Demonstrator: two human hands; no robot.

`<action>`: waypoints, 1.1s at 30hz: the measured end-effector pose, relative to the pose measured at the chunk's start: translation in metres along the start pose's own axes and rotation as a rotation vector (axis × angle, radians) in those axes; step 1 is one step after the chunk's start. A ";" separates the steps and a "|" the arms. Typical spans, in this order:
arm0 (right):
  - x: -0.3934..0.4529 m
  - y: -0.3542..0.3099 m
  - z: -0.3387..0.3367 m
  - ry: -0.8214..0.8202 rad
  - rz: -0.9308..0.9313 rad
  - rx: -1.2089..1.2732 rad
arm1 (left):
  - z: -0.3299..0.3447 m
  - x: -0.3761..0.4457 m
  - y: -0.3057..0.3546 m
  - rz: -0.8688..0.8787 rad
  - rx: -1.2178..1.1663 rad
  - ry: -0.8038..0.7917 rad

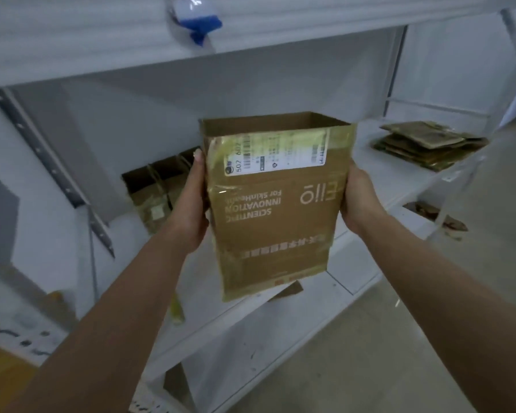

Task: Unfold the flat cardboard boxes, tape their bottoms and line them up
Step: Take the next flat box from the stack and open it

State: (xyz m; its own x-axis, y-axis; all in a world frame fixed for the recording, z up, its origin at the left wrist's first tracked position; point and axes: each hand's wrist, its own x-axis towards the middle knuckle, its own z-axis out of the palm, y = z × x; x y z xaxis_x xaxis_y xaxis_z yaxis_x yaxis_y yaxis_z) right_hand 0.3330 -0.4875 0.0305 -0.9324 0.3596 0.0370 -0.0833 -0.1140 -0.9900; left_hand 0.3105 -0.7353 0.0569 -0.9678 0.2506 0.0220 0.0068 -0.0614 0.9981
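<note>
An unfolded brown cardboard box [276,222] with upside-down print and a white shipping label is held in the air in front of a white shelf [355,180], its open end facing up. My left hand [192,204] grips its left side and my right hand [359,201] grips its right side. Glossy tape covers the box's front. Behind my left hand, opened boxes [152,192] stand in a row on the shelf. A stack of flat cardboard boxes [429,144] lies on the shelf at the right.
A tape dispenser with a blue part [197,17] sits on the upper shelf board. A perforated metal brace [51,168] slants at the left. More cardboard [441,217] lies on a lower level at right. Grey floor shows below.
</note>
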 end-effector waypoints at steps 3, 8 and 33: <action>-0.006 0.022 0.045 -0.138 0.128 0.127 | -0.041 -0.008 -0.013 -0.020 -0.061 -0.012; -0.011 0.058 0.079 -0.167 0.247 0.265 | -0.084 -0.009 -0.040 -0.015 -0.116 0.056; 0.019 0.089 0.078 -0.158 0.269 0.241 | -0.078 0.018 -0.077 -0.008 -0.202 0.178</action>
State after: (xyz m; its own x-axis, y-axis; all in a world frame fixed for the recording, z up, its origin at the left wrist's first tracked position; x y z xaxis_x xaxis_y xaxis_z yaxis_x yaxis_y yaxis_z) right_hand 0.2801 -0.5630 -0.0465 -0.9732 0.1423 -0.1807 0.1092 -0.4057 -0.9075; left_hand 0.2725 -0.8010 -0.0243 -0.9967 0.0795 -0.0143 -0.0343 -0.2561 0.9661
